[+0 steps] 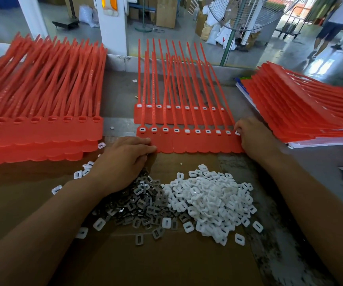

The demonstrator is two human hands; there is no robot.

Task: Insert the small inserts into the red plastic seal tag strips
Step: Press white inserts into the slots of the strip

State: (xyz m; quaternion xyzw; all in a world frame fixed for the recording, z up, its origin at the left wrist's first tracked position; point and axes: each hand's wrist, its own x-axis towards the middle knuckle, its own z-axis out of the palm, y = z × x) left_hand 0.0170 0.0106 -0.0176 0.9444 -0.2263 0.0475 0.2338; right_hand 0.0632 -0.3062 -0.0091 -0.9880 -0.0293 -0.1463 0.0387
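- While the right hand (253, 135) pinches a white insert (237, 133) at the right end of the near tag strip (187, 145), the row looks nearly full.
- left hand (123, 159) flat, fingers together, pinning its left end.
- Next, probably: seat it, pull a fresh strip.

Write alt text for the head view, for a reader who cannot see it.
A right hand pinches a white insert at the right end of a red strip, while the left hand rests flat on its left end. Nearer lie piles of white inserts and metal clips; red stacks flank them.
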